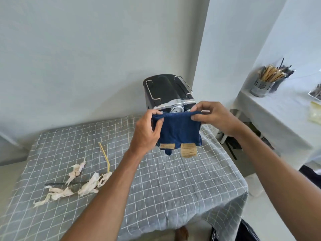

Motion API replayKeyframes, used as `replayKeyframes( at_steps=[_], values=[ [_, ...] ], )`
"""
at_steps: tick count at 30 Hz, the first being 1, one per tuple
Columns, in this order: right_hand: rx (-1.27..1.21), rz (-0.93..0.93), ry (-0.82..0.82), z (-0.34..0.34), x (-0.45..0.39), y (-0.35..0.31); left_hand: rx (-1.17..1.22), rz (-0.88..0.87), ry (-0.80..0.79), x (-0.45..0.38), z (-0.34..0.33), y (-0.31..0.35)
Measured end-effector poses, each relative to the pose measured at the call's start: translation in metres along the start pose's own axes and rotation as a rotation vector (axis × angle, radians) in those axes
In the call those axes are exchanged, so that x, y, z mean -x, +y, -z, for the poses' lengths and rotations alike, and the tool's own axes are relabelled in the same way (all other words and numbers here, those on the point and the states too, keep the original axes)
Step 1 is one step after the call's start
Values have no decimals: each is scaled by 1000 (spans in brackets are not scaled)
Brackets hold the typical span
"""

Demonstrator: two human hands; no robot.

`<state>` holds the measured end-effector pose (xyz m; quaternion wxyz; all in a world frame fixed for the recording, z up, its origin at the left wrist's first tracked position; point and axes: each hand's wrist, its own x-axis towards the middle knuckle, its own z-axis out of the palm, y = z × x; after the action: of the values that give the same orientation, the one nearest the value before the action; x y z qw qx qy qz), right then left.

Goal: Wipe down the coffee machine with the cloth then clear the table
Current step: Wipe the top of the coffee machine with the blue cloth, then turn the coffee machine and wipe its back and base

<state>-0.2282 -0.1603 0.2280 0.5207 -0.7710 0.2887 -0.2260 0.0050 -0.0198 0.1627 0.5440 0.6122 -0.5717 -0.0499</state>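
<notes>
Although two tan tags are sewn at the lower hem of the cloth [178, 131], any writing on them is too blurred to read, and no brand shows on the coffee machine [166, 92].

Largest is the counter [156, 180], draped in a soft grey fabric crossed by a thin white grid. At its far edge stands the coffee machine, a boxy black body with bent wire rails on top and a shiny chrome band across its front. Just in front of the machine, the dark blue, terry-textured cloth hangs in the air, folded to a rough square. The left hand [147, 129] pinches its upper left corner between thumb and curled fingers; the right hand [212, 117] pinches the upper right corner the same way, so each grip is closed on the top edge.

Well left of the machine, nearer the front of the counter, lie crumpled, twisted white paper scraps [78, 185], a bent yellow straw [105, 156] and a thin dark stick [59, 183].
</notes>
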Motion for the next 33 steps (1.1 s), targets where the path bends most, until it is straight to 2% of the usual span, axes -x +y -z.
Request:
replayKeyframes(
  at_steps=[6, 8, 12, 18, 24, 28, 31, 33],
  values=[
    [-159, -352, -205, -29, 32, 100, 1, 252, -182, 84, -40, -45],
    [-218, -450, -223, -35, 35, 130, -10, 345, -236, 102, -52, -58],
    [-189, -550, -135, -49, 29, 180, -40, 512, -295, 122, -73, -83],
    [49, -545, 27, -75, -7, 220, -49, 836, -234, 125, -108, -119],
    [180, -545, 44, -84, -30, 247, -270, 900, -256, 115, -115, -145],
    [40, -584, 120, -80, -35, 253, -312, 932, -260, 108, -106, -152],
    [-21, -479, 235, -62, -43, 235, -249, 836, -163, 88, -96, -150],
    [29, -329, 391, -48, -49, 208, -191, 774, -73, 66, -87, -144]
  ],
)
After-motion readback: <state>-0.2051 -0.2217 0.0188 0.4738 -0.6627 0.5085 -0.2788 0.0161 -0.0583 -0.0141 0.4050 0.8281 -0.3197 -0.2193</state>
